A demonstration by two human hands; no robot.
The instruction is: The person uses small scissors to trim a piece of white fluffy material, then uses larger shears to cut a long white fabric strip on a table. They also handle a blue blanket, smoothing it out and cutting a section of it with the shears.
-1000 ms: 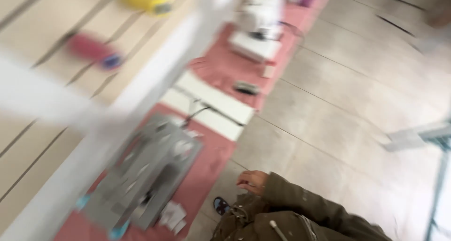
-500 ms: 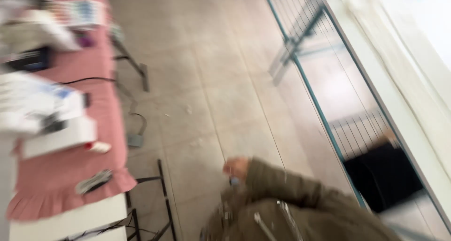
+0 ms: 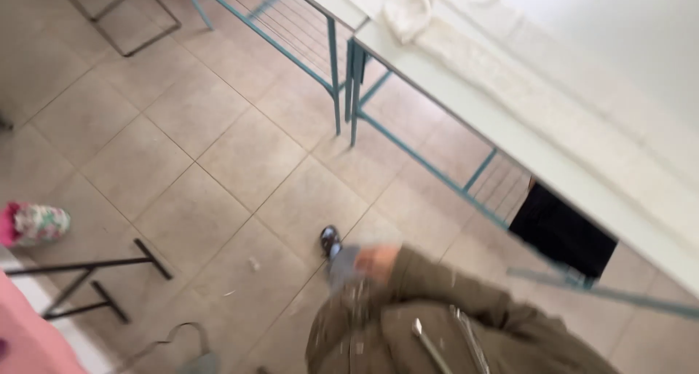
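a single hand (image 3: 377, 261) is seen low in the head view, blurred, emerging from an olive-green jacket sleeve (image 3: 466, 297) and held close against the front of the same jacket. which of the two hands it is cannot be told from the picture, and the other hand is not seen. the state of the fingers cannot be told: they are smeared by motion, and nothing can be made out between them. the hand is held just above a grey trouser leg (image 3: 342, 266), and a dark shoe with a pale blue patch (image 3: 329, 241) is seen just beyond it on the beige tiled floor (image 3: 218, 148).

metal zip pulls and buckles (image 3: 437, 341) are shown on the jacket front at the bottom edge.

to the right, a long pale grey-white surface on a teal metal frame (image 3: 510, 137) is seen running diagonally, well apart from the hand. a crumpled white cloth (image 3: 408, 10) is laid on its far end. a black rectangular object (image 3: 564, 232) is seen beneath the surface, near the sleeve.

at the left edge, a small floral fabric bundle with a pink end (image 3: 33, 223) is seen lying on the floor. black metal legs (image 3: 95, 279) are set beside a pink-covered surface (image 3: 29, 337) in the lower left corner, and a grey cable (image 3: 175, 341) is looped on the floor near them.
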